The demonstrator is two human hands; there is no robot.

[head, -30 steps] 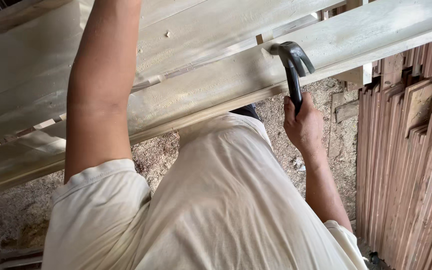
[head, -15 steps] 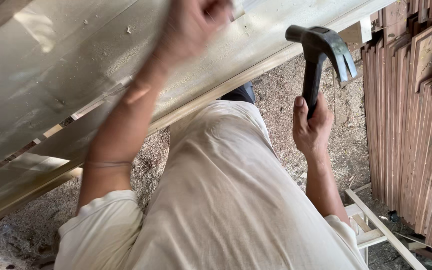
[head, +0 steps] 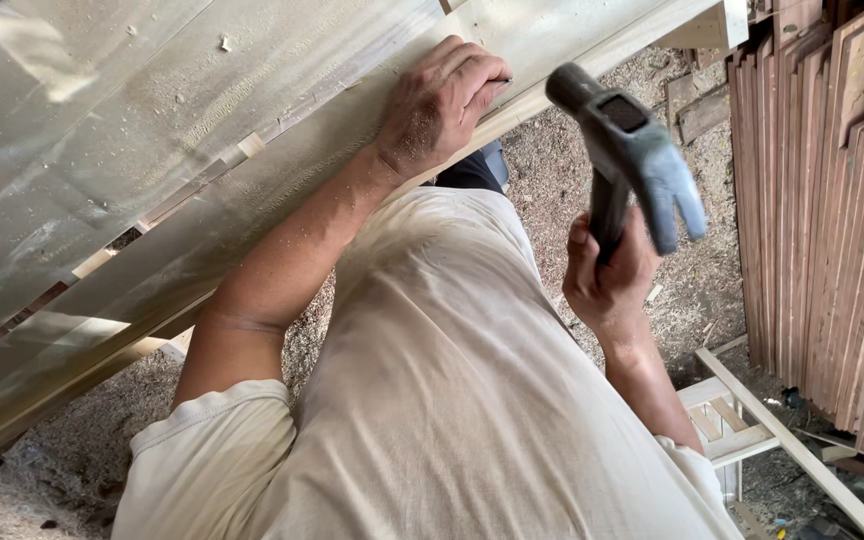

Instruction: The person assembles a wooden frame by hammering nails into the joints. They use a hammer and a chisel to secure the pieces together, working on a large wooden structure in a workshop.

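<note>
sawdust covers the ground (head: pixel 672 290) of a woodworking space, and a stack of reddish-brown boards (head: pixel 832 210) stands on edge along the right. pale wooden planks (head: pixel 152 170) run slantwise across the upper left, dusted with shavings, with narrow gaps between them. the person's left hand (head: pixel 442 100) rests on the near plank at its edge, fingers (head: pixel 477 75) curled and pressed together against the wood; whether they pinch anything small there cannot be told. the right hand (head: pixel 607 275) is wrapped tight around the dark handle of a claw hammer (head: pixel 632 150), whose grey head is raised just right of the left hand, near the plank but apart from it, claw pointing down to the right. a pale wooden frame (head: pixel 752 430) lies on the ground at the lower right.
</note>
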